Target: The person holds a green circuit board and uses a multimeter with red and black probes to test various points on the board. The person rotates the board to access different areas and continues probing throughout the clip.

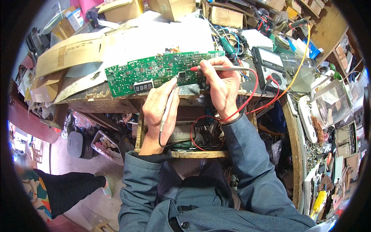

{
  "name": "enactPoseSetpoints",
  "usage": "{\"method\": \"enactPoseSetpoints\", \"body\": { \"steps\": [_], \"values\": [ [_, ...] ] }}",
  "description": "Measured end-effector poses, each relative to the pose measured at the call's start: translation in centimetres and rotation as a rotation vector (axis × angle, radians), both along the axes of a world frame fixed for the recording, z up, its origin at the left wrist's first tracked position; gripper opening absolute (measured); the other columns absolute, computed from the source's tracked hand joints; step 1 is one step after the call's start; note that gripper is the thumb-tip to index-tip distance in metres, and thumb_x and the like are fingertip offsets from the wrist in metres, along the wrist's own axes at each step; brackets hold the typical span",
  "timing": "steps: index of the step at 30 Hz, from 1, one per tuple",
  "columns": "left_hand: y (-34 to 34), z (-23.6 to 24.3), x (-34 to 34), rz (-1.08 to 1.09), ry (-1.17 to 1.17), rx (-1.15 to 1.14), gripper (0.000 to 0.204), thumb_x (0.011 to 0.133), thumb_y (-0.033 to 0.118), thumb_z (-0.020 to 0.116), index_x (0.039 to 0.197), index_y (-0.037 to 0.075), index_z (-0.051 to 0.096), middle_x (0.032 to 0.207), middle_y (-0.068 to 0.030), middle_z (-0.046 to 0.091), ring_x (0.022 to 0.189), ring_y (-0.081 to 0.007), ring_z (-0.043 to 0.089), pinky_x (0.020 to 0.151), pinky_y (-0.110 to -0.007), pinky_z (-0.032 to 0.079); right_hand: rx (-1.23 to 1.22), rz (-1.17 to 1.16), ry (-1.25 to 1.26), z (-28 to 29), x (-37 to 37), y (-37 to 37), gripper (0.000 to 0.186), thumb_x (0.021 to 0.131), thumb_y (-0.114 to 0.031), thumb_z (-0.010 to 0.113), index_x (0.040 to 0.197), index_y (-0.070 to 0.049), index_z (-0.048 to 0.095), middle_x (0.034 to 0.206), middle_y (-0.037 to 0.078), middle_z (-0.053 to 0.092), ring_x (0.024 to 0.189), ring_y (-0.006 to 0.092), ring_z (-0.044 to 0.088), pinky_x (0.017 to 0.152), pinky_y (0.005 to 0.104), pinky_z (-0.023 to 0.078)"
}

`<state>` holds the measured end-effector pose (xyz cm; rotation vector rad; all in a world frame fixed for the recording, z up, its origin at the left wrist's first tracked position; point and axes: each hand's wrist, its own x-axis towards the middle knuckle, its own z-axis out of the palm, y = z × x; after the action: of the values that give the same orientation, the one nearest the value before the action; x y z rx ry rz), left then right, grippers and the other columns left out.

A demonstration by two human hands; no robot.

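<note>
A long green circuit board (127, 74) lies across the front of the workbench, with a four-digit display (143, 86) at its lower left and a square black chip (182, 76) near its middle. My left hand (157, 108) is closed round a grey test probe (168, 110) with a black lead, its tip by the chip. Pinched in my right hand (223, 83) is a second test probe (230, 69), red-tipped and on a red lead, pointing left over the board. An analog multimeter (270, 66) stands to the right, a red plug in it.
Cardboard pieces (67, 54) cover the bench's left side. A green-handled screwdriver (227, 46) lies among wires behind my right hand. An orange-yellow cable (303, 58) arcs past the meter. Below the bench edge is an open drawer (199, 154). Another person's leg (73, 189) shows at lower left.
</note>
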<state>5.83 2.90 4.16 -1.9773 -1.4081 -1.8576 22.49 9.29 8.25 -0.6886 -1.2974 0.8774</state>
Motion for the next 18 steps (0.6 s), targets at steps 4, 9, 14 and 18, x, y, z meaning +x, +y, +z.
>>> {"method": "enactPoseSetpoints", "body": {
  "steps": [4,9,14,18],
  "values": [
    [-0.15,0.20,0.10,0.002,-0.009,-0.013,0.033,0.096,-0.003,0.079,0.129,0.000,0.078,0.113,-0.0152,0.080,0.099,-0.0252,0.076,0.092,-0.036,0.059,-0.013,-0.003,-0.039,-0.09,0.18,0.03,0.011,0.104,-0.011,0.081,0.100,-0.004,0.073,0.090,0.001,0.078,0.079,0.0029,0.060,0.071,0.0209,0.047],
    [-0.07,0.20,0.04,0.000,-0.006,-0.009,0.032,0.096,-0.004,0.079,0.128,0.000,0.078,0.113,-0.0155,0.080,0.098,-0.0256,0.076,0.091,-0.036,0.059,0.014,0.044,-0.004,0.00,-0.15,-0.04,0.011,0.104,-0.010,0.080,0.102,-0.003,0.072,0.094,0.005,0.081,0.081,0.0039,0.064,0.072,0.0218,0.050],
    [0.03,0.12,0.08,0.000,-0.010,-0.008,0.032,0.096,-0.004,0.078,0.128,-0.001,0.078,0.113,-0.0155,0.080,0.098,-0.0257,0.076,0.090,-0.036,0.059,0.016,0.067,-0.031,-0.20,0.00,0.07,0.011,0.104,-0.010,0.080,0.103,-0.002,0.072,0.095,0.006,0.082,0.081,0.0051,0.066,0.072,0.0224,0.052],
    [-0.07,0.22,0.04,-0.002,-0.008,-0.018,0.032,0.096,-0.004,0.078,0.128,-0.001,0.078,0.113,-0.0154,0.080,0.098,-0.0256,0.076,0.090,-0.036,0.059,0.104,0.040,-0.057,-0.21,-0.29,0.04,0.010,0.102,-0.009,0.082,0.103,-0.002,0.075,0.094,0.005,0.082,0.081,0.0053,0.067,0.073,0.0226,0.052]
  ]
}}
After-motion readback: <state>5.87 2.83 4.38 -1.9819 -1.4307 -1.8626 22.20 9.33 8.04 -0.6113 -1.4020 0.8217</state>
